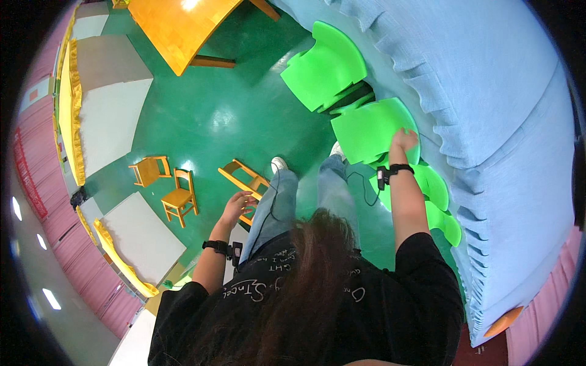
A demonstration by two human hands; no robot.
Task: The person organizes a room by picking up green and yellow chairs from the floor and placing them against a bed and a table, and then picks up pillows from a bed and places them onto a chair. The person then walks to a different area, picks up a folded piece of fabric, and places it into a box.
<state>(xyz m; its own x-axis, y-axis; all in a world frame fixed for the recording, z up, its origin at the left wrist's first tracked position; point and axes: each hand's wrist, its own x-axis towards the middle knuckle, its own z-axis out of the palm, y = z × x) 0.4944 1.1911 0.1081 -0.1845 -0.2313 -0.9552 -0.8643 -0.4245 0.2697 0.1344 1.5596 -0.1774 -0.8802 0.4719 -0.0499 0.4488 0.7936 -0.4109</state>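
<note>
My right hand (pixel 404 141) grips the back edge of a bright green plastic chair (pixel 366 131) that stands against a table covered in a light blue pleated cloth (pixel 488 122). Another green chair (pixel 323 67) stands farther along the same table, and more green chairs (pixel 439 204) sit nearer me, under my right arm. My left hand (pixel 238 204) hangs free in the air with its fingers apart, holding nothing, above a small yellow wooden chair (pixel 244 180). Each wrist wears a black band with a small device.
The floor (pixel 220 116) is glossy green. Two more small yellow wooden chairs (pixel 177 195) stand to the left. A wooden table (pixel 177 27) is ahead, and white tables with yellow frills (pixel 110 116) line the left side. Pink curtains (pixel 36 152) cover the wall.
</note>
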